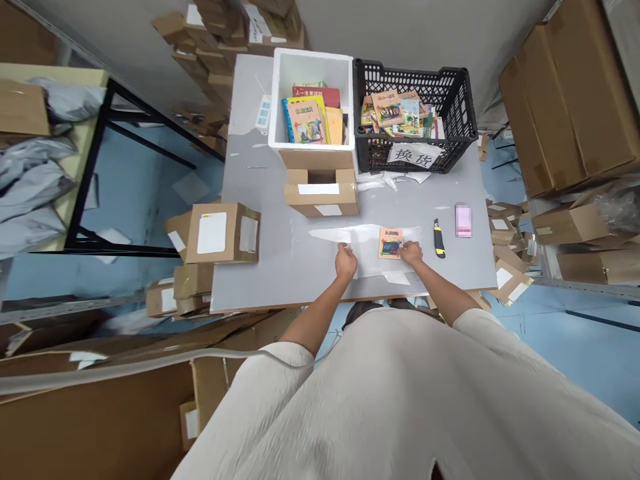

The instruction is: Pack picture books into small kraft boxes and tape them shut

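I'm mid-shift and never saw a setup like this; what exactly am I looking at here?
There's no robot: one head-worn camera looks down past a person's white shirt at their bare hands. The right hand touches the right edge of a small orange-covered book on the gray table. The left hand is to the book's left; whether it grips anything is unclear. Right of the book lie a utility knife and a smartphone. Farther back, a white foam box and a black plastic crate hold books; cardboard boxes are around.
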### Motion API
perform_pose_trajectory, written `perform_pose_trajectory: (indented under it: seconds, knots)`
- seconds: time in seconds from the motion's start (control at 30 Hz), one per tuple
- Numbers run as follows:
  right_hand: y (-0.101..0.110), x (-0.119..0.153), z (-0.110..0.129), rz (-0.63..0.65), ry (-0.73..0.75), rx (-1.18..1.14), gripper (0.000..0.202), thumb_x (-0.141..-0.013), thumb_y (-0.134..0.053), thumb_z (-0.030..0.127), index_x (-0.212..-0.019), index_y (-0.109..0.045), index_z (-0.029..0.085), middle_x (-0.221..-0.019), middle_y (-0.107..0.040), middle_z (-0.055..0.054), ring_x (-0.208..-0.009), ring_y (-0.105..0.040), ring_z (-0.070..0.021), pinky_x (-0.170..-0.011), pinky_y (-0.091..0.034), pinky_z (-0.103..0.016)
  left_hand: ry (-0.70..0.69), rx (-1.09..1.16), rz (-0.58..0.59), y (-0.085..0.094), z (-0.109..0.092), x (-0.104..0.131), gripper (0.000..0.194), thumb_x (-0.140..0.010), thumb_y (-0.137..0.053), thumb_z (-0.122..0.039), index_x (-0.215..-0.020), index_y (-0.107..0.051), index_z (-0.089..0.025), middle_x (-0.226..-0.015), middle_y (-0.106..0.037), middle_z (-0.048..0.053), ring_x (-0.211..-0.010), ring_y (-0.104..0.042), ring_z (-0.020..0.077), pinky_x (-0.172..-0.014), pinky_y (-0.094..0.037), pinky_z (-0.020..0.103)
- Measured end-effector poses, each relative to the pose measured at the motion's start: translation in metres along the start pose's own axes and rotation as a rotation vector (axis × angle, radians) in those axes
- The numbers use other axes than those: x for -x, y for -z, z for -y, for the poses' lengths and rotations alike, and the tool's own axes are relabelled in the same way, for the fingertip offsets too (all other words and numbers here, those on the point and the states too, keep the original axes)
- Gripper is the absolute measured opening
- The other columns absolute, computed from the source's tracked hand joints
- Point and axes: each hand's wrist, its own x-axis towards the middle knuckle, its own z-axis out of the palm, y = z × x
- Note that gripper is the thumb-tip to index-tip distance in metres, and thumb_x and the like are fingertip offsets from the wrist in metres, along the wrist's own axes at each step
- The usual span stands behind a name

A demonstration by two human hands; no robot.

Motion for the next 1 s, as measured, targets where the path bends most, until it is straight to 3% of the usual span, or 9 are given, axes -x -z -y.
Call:
perform_pose_trajectory:
  seconds: [0.1, 0.23, 0.4, 0.53, 0.77, 1.0]
  knots:
    - [-0.011, -0.004, 0.006, -0.033, -0.048, -0.045, 0.035, -0.097, -0.072, 0.045, -0.122, -0.080, 0.022, -0.143, -0.061, -0.022, -0.134, -0.065, -0.0410, -0.112, -0.054, -0.055, -0.061, -0.055, 0.061, -0.005, 0.008, 0.000, 0.049, -0.104, -0.053, -0.017, -0.150, -0.068, -0.026, -0.144, -0.078, 0.013, -0.130, -0.076, 0.0312, -0.110, -0.059, 0.043]
    - [-0.022, -0.004, 0.015, -0.036, -0.093, -0.050, 0.049, -0.094, -0.073, 0.052, -0.129, -0.076, 0.019, -0.147, -0.055, -0.027, -0.143, -0.058, -0.0474, -0.116, -0.051, -0.065, -0.215, -0.169, 0.174, -0.013, 0.009, 0.006, 0.047, -0.102, -0.054, -0.015, -0.144, -0.074, -0.024, -0.155, -0.071, 0.014, -0.137, -0.071, 0.0323, -0.118, -0.055, 0.044]
    - [-0.030, 0.002, 0.028, -0.048, -0.196, -0.024, 0.065, -0.096, -0.076, 0.052, -0.149, -0.066, 0.016, -0.157, -0.049, -0.027, -0.151, -0.046, -0.0452, -0.121, -0.046, -0.060, -0.262, -0.247, 0.219, -0.022, 0.003, 0.010, 0.043, -0.104, -0.056, -0.021, -0.143, -0.074, -0.024, -0.155, -0.069, 0.015, -0.137, -0.068, 0.0335, -0.115, -0.055, 0.045]
    - [-0.032, 0.001, 0.035, -0.055, -0.256, 0.021, 0.070, -0.096, -0.079, 0.053, -0.153, -0.063, 0.015, -0.159, -0.047, -0.027, -0.151, -0.045, -0.0427, -0.122, -0.044, -0.055, -0.246, -0.264, 0.199, -0.026, 0.000, 0.012, 0.038, -0.108, -0.054, -0.026, -0.137, -0.078, -0.024, -0.150, -0.069, 0.017, -0.136, -0.067, 0.0354, -0.116, -0.054, 0.050]
    - [-0.035, -0.013, 0.024, -0.112, -0.214, -0.097, 0.054, -0.091, -0.082, 0.049, -0.134, -0.075, 0.016, -0.149, -0.053, -0.030, -0.147, -0.051, -0.0492, -0.121, -0.046, -0.064, -0.245, -0.252, 0.184, -0.030, -0.004, 0.015, 0.037, -0.109, -0.052, -0.026, -0.134, -0.080, -0.024, -0.148, -0.068, 0.018, -0.134, -0.068, 0.0359, -0.118, -0.051, 0.053]
    - [-0.027, -0.017, 0.009, -0.188, -0.105, -0.201, 0.037, -0.090, -0.081, 0.048, -0.117, -0.082, 0.022, -0.133, -0.067, -0.025, -0.134, -0.063, -0.0444, -0.115, -0.051, -0.063, -0.228, -0.298, 0.178, -0.032, -0.011, 0.014, 0.038, -0.106, -0.066, -0.043, -0.136, -0.076, -0.021, -0.152, -0.065, 0.021, -0.142, -0.062, 0.0405, -0.119, -0.047, 0.053]
